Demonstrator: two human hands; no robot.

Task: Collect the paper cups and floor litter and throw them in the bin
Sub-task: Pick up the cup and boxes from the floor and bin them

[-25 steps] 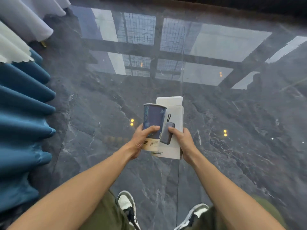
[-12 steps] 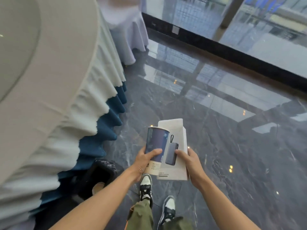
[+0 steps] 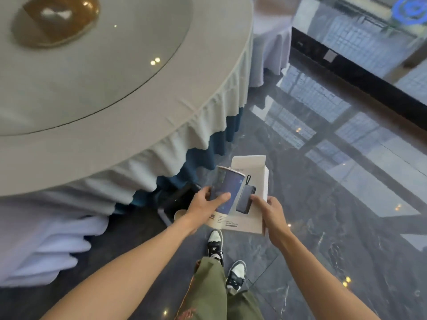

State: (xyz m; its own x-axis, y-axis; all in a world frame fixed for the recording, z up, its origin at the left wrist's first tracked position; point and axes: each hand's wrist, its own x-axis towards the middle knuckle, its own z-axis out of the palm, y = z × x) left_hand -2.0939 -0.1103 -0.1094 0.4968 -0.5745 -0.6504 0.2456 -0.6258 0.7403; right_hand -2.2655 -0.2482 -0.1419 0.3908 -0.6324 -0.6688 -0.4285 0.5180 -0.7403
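Hands carry litter past the round bench's (image 3: 138, 125) near edge. Left hand (image 3: 203, 210), fingers wrapped round a blue paper cup (image 3: 225, 192); right hand (image 3: 269, 212), fingers pinching a white carton (image 3: 254, 218) beside it. Best to keep both grips firm and level until above the dark bin (image 3: 178, 200) on the floor below.

Round table (image 3: 189, 93): grey-white cloth with a pleated skirt over a blue underskirt (image 3: 221, 137). Glass turntable (image 3: 97, 72) on top, a brown-gold centrepiece (image 3: 57, 19) near the table's far left edge, blurred. Second white-draped table (image 3: 270, 47) beyond. Dark marble floor (image 3: 346, 215), glossy, reflecting window panes. Black window base (image 3: 360, 75) along the floor's far right edge. Olive trousers (image 3: 210, 292); black-and-white sneakers (image 3: 215, 243).
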